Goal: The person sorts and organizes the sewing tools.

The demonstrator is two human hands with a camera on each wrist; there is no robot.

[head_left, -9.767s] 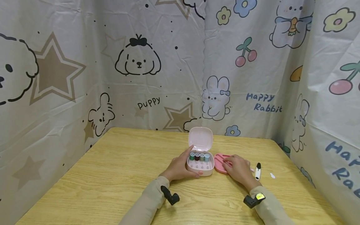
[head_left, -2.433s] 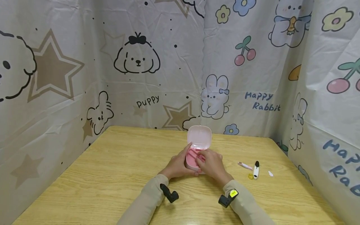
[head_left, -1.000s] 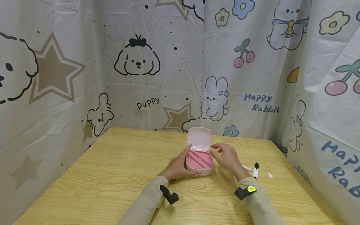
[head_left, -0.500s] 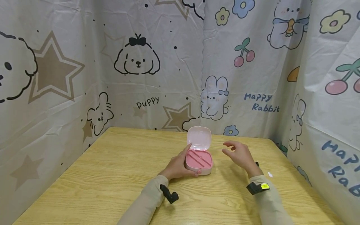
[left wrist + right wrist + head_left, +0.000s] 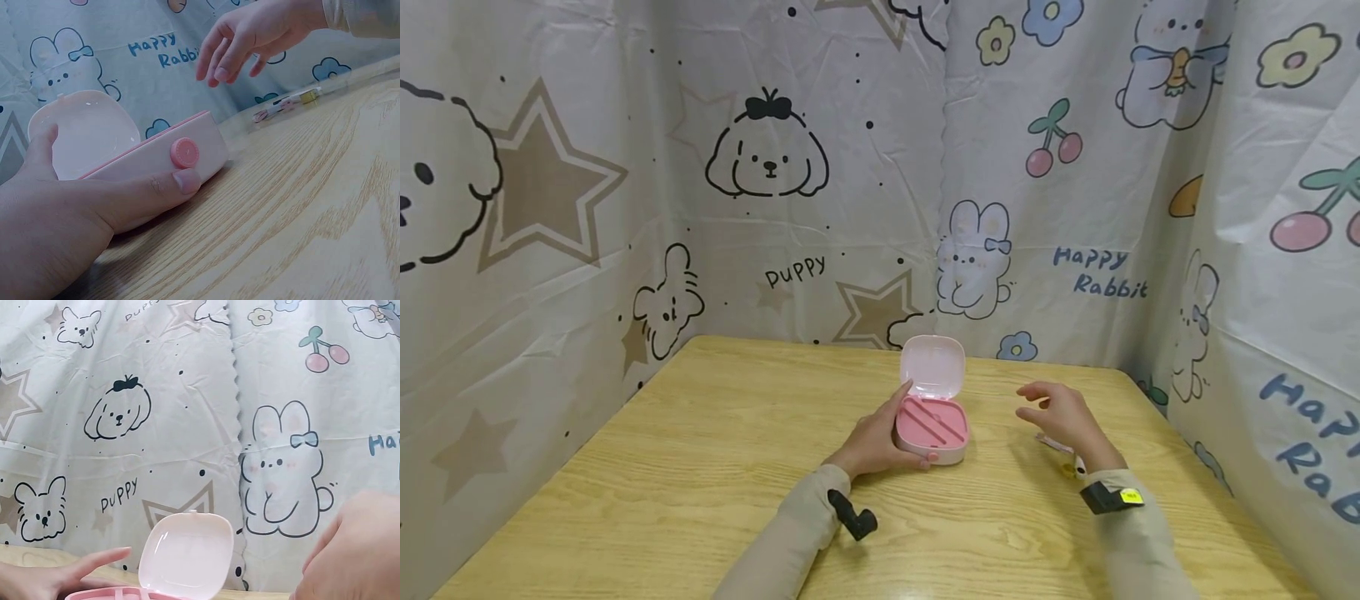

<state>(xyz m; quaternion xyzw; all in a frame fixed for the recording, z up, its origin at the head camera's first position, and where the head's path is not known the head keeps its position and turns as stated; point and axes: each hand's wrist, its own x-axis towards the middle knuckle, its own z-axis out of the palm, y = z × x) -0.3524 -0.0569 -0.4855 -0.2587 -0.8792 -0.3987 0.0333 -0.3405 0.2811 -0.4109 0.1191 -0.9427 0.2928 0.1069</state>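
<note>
Evidently for steadiness, our left hand (image 5: 872, 440) grips the pink case (image 5: 952, 456). Our right hand (image 5: 1069, 418) hovers over the counter (image 5: 760, 400), loose and empty.

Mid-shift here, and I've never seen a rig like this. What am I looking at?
No machine here: the left grip and right grip are a person's bare hands. The wide picture is from a head camera; the others from the black left wrist camera and right wrist camera. The left grip holds a pale pink box standing on the wooden table, its lid raised and a pink tray set in its top. The right grip holds nothing and hovers to the right of the box. Near that grip lie a pink-and-white strip and a small yellow thing I can't name surely.
</note>
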